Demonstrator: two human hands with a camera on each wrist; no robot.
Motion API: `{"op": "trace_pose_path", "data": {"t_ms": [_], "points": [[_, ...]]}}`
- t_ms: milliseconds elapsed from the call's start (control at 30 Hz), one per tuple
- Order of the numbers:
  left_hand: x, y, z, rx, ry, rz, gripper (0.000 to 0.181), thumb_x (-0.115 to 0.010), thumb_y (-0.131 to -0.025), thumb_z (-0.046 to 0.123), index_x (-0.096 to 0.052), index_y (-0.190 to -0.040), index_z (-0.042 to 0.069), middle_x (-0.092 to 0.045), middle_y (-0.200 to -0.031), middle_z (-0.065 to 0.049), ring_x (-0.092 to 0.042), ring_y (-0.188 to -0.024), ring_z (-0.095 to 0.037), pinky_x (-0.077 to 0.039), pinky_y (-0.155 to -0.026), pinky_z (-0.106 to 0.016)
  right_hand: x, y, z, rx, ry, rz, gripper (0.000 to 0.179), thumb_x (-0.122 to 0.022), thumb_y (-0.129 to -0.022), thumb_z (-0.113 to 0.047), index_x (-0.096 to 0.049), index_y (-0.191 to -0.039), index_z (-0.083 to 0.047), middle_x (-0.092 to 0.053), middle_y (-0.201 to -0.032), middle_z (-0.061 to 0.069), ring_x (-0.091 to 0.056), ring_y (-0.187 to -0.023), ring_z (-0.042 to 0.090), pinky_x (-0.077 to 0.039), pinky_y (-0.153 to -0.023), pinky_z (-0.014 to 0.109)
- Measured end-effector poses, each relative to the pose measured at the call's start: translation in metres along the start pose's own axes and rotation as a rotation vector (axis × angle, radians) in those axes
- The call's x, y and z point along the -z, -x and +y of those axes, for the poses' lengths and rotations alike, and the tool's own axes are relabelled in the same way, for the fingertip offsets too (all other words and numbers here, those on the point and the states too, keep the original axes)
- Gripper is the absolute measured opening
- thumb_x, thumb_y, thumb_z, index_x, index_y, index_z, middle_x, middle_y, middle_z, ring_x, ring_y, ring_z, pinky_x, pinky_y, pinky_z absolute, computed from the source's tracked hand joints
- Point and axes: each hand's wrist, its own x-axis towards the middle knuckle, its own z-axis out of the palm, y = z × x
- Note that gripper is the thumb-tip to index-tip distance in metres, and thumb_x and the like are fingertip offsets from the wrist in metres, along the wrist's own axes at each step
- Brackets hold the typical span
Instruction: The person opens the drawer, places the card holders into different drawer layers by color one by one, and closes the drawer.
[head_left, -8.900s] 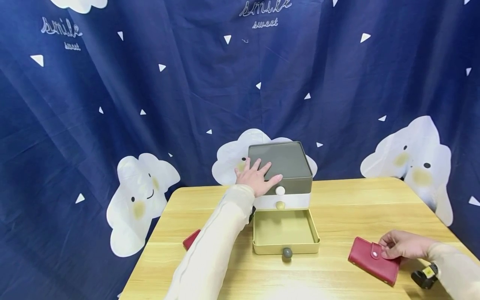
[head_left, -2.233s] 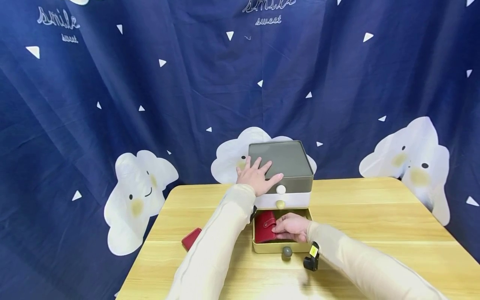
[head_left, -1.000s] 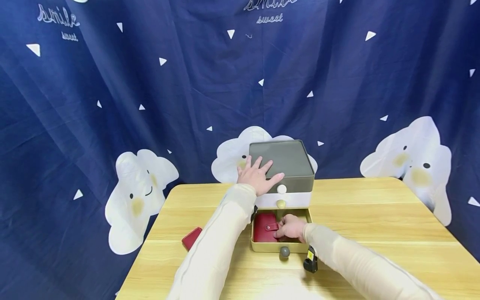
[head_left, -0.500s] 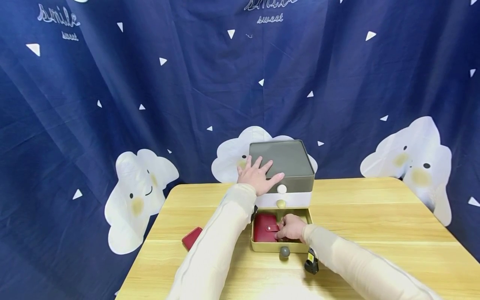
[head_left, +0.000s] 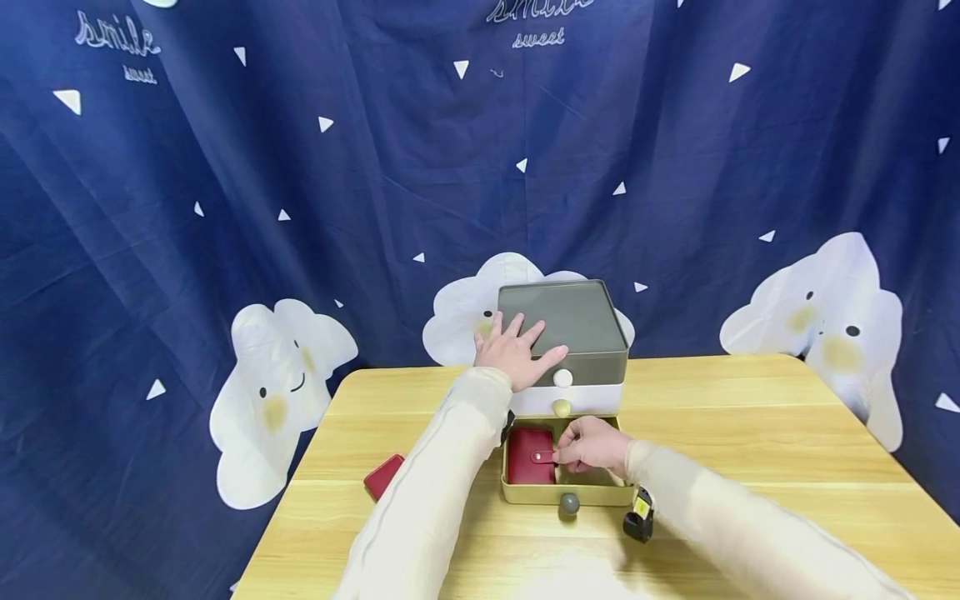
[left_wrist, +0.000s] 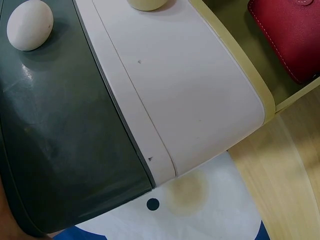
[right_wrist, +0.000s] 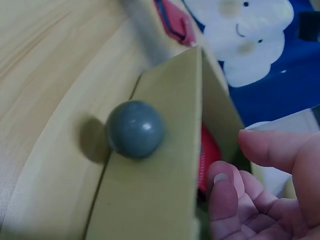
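Observation:
My left hand rests with spread fingers on the grey top of a small stacked drawer box. Below, an olive-yellow drawer with a grey knob is pulled out. Inside it, on the left, lies a red wallet with a snap strap. My right hand is over the drawer's right part, fingertips right at the strap end in the head view. In the right wrist view its thumb and bent fingers stand apart with nothing between them, and the drawer front hides most of the wallet.
Another red wallet lies on the wooden table left of the box, partly behind the left sleeve. The box's white tier sits between the grey tier and the drawer. A blue curtain hangs behind.
The red wallet was carried from the table's right side into the drawer and laid flat. My right hand has since let go and shifted slightly up and right. The left hand stays put.

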Motion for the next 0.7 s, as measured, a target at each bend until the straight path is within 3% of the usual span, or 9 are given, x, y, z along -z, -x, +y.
{"op": "trace_pose_path", "data": {"t_ms": [300, 500, 700], "points": [[-0.004, -0.002, -0.001, -0.001, -0.010, 0.005, 0.084, -0.017, -0.078, 0.088, -0.035, -0.147, 0.043, -0.026, -0.157, 0.002, -0.005, -0.146, -0.035, -0.014, -0.107, -0.068, 0.016, 0.024, -0.016, 0.057, -0.139, -0.093, 0.020, -0.067, -0.087, -0.011, -0.057, -0.095, 0.005, -0.061, -0.077, 0.009, -0.059, -0.069, 0.017, -0.050, -0.063, 0.028], [-0.004, -0.004, -0.001, 0.005, -0.014, -0.004, 0.085, -0.015, -0.077, 0.089, -0.033, -0.147, 0.044, -0.024, -0.157, 0.003, -0.003, -0.146, -0.035, -0.012, -0.108, -0.067, 0.031, 0.039, -0.025, 0.092, -0.102, -0.075, 0.028, -0.067, -0.089, -0.018, -0.057, -0.102, 0.004, -0.060, -0.085, 0.010, -0.061, -0.080, 0.024, -0.051, -0.073, 0.038], [-0.003, -0.003, -0.001, 0.003, -0.019, -0.006, 0.085, -0.014, -0.077, 0.089, -0.032, -0.147, 0.044, -0.024, -0.158, 0.003, -0.003, -0.146, -0.035, -0.012, -0.108, -0.067, 0.049, 0.051, -0.035, 0.144, -0.059, -0.035, 0.029, -0.065, -0.092, -0.020, -0.057, -0.103, 0.005, -0.062, -0.084, 0.007, -0.060, -0.080, 0.023, -0.050, -0.071, 0.032]]}}
